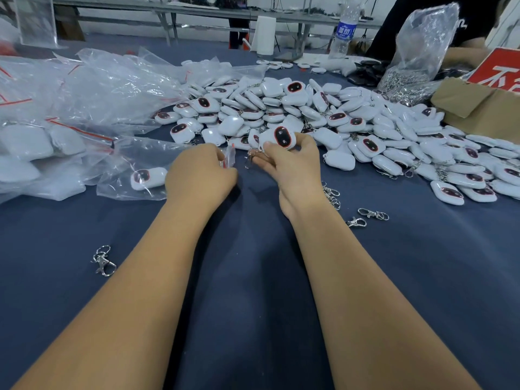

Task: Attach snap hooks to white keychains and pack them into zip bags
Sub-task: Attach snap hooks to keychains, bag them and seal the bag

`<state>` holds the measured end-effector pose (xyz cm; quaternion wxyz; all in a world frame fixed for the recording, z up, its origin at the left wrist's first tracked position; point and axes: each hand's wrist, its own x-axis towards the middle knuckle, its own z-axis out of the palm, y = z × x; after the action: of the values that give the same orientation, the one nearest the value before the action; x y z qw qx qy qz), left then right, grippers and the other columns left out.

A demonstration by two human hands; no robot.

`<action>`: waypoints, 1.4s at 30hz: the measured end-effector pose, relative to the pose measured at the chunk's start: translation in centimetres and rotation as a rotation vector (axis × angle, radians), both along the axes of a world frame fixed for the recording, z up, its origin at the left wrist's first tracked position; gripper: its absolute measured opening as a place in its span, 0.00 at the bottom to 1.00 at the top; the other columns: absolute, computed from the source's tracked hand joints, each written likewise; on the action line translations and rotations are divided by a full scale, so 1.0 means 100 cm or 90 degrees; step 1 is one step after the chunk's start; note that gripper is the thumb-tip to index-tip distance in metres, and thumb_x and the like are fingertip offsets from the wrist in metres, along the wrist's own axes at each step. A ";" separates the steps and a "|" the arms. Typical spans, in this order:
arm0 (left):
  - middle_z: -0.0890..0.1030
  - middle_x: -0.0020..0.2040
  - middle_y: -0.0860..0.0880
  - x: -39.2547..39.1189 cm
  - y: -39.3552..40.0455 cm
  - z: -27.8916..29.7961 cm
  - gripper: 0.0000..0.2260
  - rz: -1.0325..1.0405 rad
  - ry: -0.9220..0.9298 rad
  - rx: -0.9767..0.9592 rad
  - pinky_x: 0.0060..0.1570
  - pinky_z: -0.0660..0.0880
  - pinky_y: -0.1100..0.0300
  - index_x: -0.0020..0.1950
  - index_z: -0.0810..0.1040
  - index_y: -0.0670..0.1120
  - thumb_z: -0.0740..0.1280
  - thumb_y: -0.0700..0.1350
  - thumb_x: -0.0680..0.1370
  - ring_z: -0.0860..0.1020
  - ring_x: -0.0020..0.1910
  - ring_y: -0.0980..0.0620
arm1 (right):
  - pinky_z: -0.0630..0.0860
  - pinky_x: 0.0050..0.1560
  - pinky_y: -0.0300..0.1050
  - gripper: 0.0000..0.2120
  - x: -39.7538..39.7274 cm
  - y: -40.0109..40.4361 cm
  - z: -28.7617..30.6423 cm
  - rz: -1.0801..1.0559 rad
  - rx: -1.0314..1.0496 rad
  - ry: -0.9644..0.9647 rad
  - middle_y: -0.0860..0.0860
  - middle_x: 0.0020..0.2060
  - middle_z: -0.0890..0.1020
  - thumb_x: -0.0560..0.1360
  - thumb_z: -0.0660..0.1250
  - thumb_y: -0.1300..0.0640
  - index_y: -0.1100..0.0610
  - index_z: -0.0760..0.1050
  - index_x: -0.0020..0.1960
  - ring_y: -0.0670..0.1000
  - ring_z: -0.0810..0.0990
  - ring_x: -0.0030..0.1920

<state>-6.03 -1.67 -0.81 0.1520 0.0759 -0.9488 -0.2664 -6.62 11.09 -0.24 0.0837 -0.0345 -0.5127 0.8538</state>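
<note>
— At the near edge of the keychain heap point(323, 114), on a blue table point(253, 277): what's in hand?

— One white keychain point(280, 137), pinched by the fingers and thumb of the right hand point(292, 164), lifted just clear of the heap's front. A snap hook point(250, 159) hangs below it, so the hooking step looks done for this piece.

— And the other hand?

— The left hand point(201, 173), just left of the heap's front, has its fingers curled round the mouth of a small zip bag point(229, 157). My reading is that bagging comes next; the keychain is not yet inside.

— How much is finished?

— Left of the heap, a bagged keychain point(147, 178) lies in clear plastic, and beyond it a mound of filled bags point(42, 142). That is the done share.

— And what remains?

— The heap itself, which is large. Many pieces there seem to carry hooks already, though I can't tell for all. Loose hooks point(371, 213) lie near the heap's front right, one more point(102, 260) well to its near left. Behind the heap, a sack of hooks point(416, 68) stands beside a carton point(472, 105).

— So?

— Well under way, far from over.
</note>
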 end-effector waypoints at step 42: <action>0.81 0.43 0.55 0.000 0.012 -0.001 0.08 -0.087 0.133 0.173 0.44 0.73 0.57 0.49 0.81 0.52 0.62 0.45 0.77 0.78 0.46 0.52 | 0.75 0.50 0.47 0.11 0.009 -0.010 -0.004 -0.092 0.634 0.098 0.51 0.42 0.82 0.72 0.63 0.66 0.57 0.84 0.44 0.52 0.78 0.48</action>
<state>-6.04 -0.47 -0.94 0.2192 0.0028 -0.8862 -0.4081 -5.67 10.07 -0.63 0.1862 0.0374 -0.8463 0.4977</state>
